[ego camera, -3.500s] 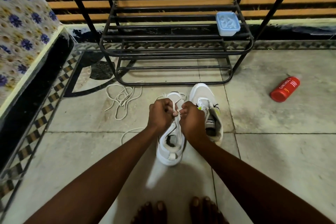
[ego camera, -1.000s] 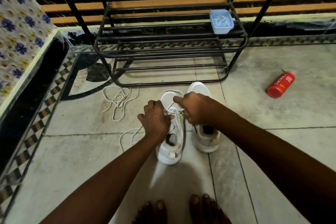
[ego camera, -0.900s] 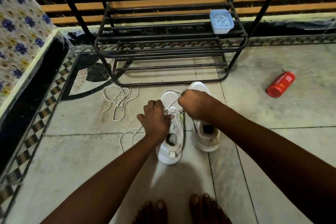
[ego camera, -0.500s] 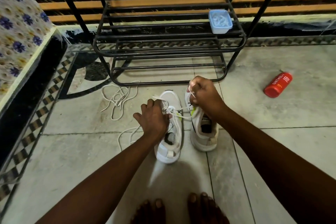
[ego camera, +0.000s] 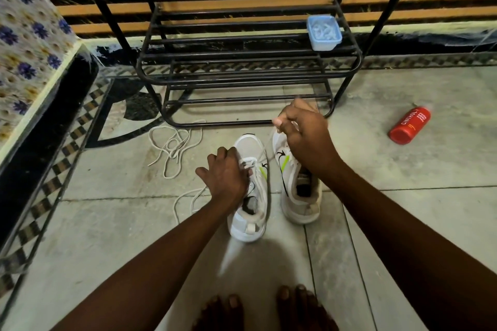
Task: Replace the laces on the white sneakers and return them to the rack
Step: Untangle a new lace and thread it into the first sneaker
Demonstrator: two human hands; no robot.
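Two white sneakers stand side by side on the tiled floor, toes toward the black metal shoe rack (ego camera: 242, 59). My left hand (ego camera: 227, 177) grips the left sneaker (ego camera: 251, 220) over its tongue and eyelets. A white lace (ego camera: 262, 154) runs taut from that shoe up to my right hand (ego camera: 304, 134), which pinches its end above the toe of the right sneaker (ego camera: 301, 204). The lace's other end trails on the floor left of the shoe (ego camera: 185, 199). A loose white lace (ego camera: 172, 145) lies in a tangle by the rack's foot.
A pale blue plastic container (ego camera: 324, 32) with white bits sits on the rack's middle shelf at the right. A red bottle (ego camera: 410, 125) lies on the floor to the right. A flower-patterned surface (ego camera: 24, 35) borders the left. Bare toes (ego camera: 263, 309) show at the bottom.
My right hand has pulled the lace up and away toward the rack, drawing it taut from the left sneaker. My left hand stayed on that shoe.
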